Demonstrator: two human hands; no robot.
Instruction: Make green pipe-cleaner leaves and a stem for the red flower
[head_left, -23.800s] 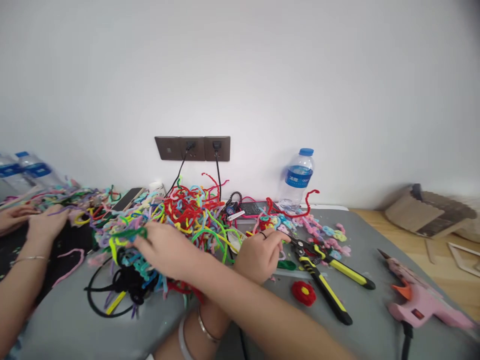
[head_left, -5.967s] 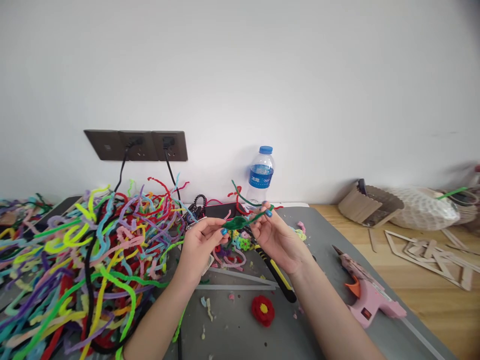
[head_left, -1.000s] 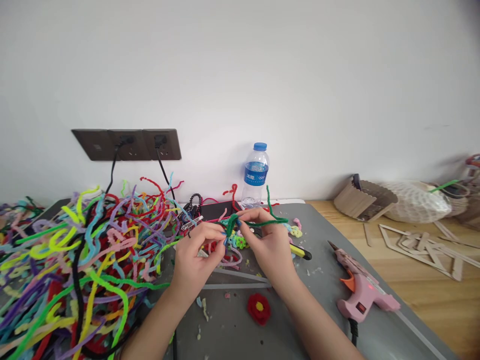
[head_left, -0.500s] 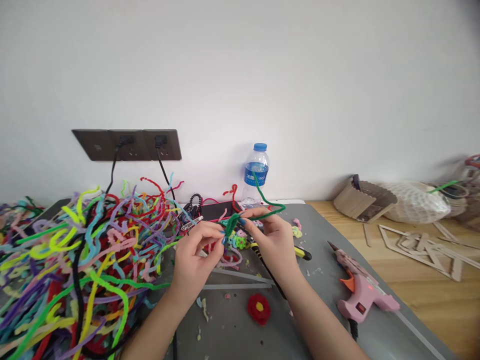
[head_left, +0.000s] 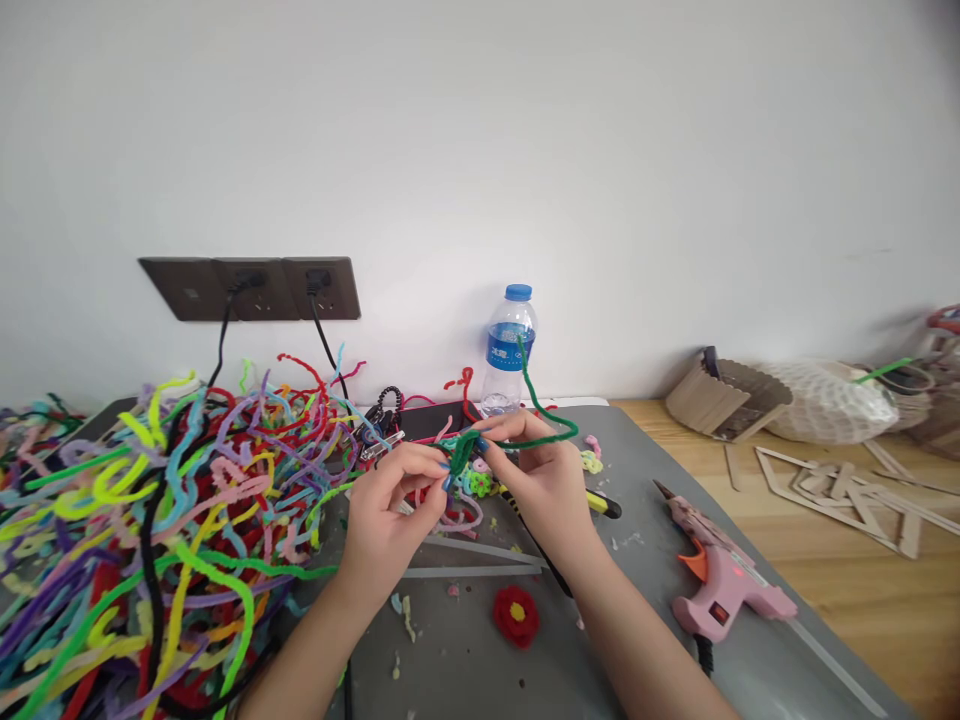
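Note:
A green pipe cleaner [head_left: 466, 447] is pinched between both hands above the grey table [head_left: 465, 660]. My left hand [head_left: 390, 520] grips its bunched, twisted part with closed fingers. My right hand [head_left: 540, 480] pinches the strand just to the right, and the loose end [head_left: 541, 405] curls up in front of the water bottle [head_left: 507, 348]. A red pipe-cleaner flower with a yellow centre [head_left: 516, 614] lies on the table below my hands.
A big tangle of coloured pipe cleaners [head_left: 150, 520] covers the table's left side. A pink glue gun [head_left: 720, 580] lies at the right, yellow-handled pliers [head_left: 596, 503] behind my right hand. Wall sockets [head_left: 247, 288] with black cords sit behind. Wooden sticks [head_left: 840, 490] lie on the floor.
Over the last second my right hand has kept turning the green strand; its free end swung from pointing right to curling upward. My left hand has stayed almost still.

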